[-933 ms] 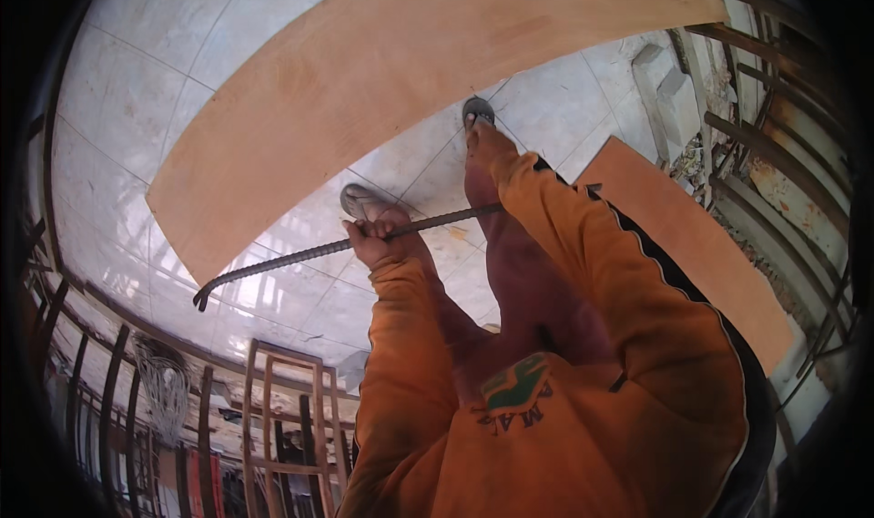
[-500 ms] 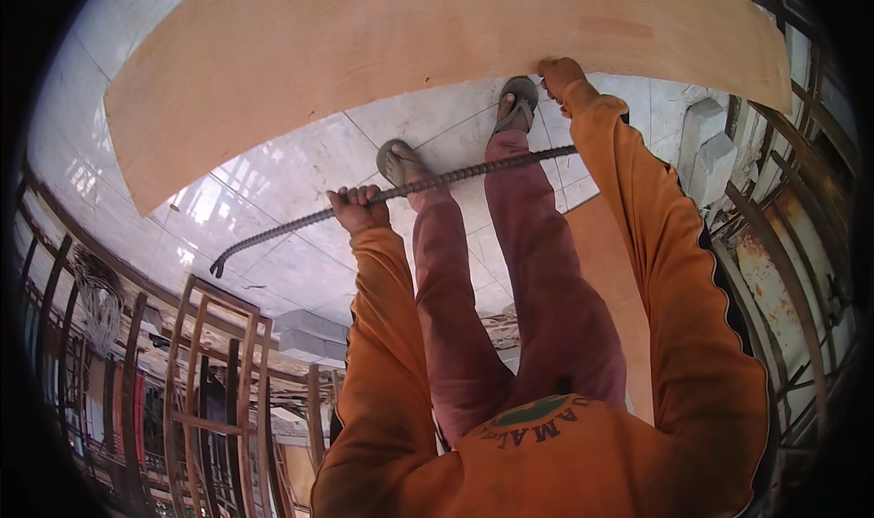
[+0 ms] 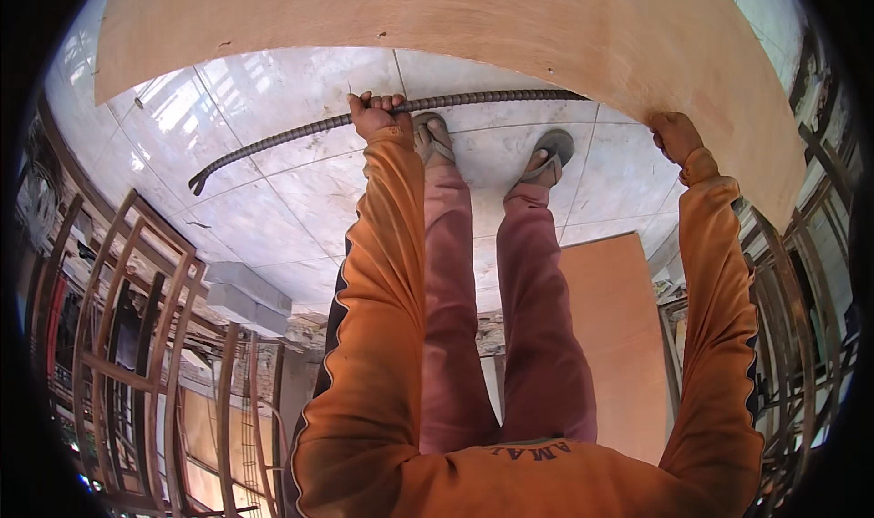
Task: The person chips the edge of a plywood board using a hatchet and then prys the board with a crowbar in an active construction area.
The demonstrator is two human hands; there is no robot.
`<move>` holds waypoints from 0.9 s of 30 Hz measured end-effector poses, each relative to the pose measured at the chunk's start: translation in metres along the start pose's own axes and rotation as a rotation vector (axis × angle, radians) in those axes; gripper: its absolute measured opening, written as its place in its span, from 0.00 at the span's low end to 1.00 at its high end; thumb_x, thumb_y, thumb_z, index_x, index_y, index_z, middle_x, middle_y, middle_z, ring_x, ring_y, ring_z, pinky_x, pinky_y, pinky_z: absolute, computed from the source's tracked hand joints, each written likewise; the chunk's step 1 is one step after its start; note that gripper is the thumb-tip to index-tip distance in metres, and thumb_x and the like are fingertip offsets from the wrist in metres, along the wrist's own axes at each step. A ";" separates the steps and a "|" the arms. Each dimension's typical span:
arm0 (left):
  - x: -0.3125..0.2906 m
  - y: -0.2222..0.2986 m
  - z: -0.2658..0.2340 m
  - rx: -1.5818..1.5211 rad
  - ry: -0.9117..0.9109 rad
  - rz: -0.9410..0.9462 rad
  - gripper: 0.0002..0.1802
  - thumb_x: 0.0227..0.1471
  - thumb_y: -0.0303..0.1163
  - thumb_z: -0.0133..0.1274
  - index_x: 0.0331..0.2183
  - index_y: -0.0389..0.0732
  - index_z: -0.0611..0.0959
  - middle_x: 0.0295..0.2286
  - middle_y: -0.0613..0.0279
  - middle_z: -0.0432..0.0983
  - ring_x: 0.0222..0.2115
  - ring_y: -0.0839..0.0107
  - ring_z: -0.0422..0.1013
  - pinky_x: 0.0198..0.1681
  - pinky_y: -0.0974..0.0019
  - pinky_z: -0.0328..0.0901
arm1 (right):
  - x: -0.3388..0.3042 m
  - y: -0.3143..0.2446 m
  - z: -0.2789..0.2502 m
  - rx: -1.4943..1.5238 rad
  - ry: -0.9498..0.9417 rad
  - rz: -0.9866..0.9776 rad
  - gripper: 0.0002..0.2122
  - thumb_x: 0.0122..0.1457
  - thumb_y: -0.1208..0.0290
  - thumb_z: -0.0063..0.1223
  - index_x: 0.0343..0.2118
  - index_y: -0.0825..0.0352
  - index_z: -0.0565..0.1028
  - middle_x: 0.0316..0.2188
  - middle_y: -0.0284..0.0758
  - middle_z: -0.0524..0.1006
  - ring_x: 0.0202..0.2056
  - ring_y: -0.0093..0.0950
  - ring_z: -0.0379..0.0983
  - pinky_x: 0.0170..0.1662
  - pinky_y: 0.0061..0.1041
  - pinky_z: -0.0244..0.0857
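My left hand (image 3: 379, 117) is wrapped round a long ribbed steel crowbar (image 3: 273, 140) and carries it over the floor. The bar's bent, forked tip points to the left. Its other end passes out of sight at the edge of a large plywood sheet (image 3: 437, 13). On the right, my right hand (image 3: 676, 137) is closed on the near edge of that sheet, with the fingertips partly hidden. The sheet spans the far side of the view, and its lower edge looks curved.
White floor tiles (image 3: 305, 204) lie under my sandalled feet. Grey blocks (image 3: 246, 298) and upright wooden frames (image 3: 159, 336) stand at the left. Another plywood panel (image 3: 612, 327) is beside my right leg. More dark bars (image 3: 801, 309) crowd the right side.
The view has shifted. My left hand and the crowbar appear farther forward; my right hand appears farther right, still at the sheet's edge. The sheet now covers the bar's right end.
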State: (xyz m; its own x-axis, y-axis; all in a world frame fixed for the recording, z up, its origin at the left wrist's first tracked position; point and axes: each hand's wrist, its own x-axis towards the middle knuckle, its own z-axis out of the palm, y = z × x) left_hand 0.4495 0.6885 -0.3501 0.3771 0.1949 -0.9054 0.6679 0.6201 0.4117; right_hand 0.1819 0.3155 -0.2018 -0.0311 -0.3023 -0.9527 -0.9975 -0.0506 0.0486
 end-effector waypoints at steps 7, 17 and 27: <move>0.044 -0.005 -0.014 -0.005 -0.020 -0.007 0.21 0.61 0.50 0.37 0.22 0.47 0.67 0.10 0.72 0.55 0.11 0.74 0.52 0.17 0.65 0.55 | 0.011 -0.001 0.021 -0.025 0.103 0.019 0.17 0.55 0.59 0.43 0.18 0.67 0.70 0.12 0.31 0.68 0.12 0.23 0.60 0.19 0.26 0.55; 0.076 -0.003 -0.019 0.677 0.006 -0.031 0.20 0.57 0.44 0.47 0.39 0.35 0.70 0.30 0.50 0.76 0.29 0.54 0.76 0.32 0.52 0.75 | 0.018 0.024 0.013 -0.270 0.117 -0.294 0.13 0.55 0.62 0.45 0.27 0.70 0.73 0.20 0.40 0.72 0.19 0.34 0.64 0.19 0.39 0.59; -0.125 -0.026 0.086 1.498 -0.797 1.026 0.16 0.57 0.37 0.51 0.30 0.32 0.83 0.21 0.54 0.78 0.22 0.69 0.73 0.29 0.67 0.68 | 0.015 0.016 0.030 -0.767 0.217 -0.378 0.15 0.51 0.76 0.47 0.43 0.62 0.76 0.40 0.39 0.78 0.41 0.39 0.75 0.47 0.34 0.69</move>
State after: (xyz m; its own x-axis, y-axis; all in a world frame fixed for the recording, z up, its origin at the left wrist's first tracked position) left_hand 0.4396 0.5828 -0.2388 0.7704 -0.5882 -0.2460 -0.1986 -0.5881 0.7840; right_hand 0.1635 0.3388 -0.2245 0.3826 -0.3065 -0.8716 -0.6194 -0.7850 0.0041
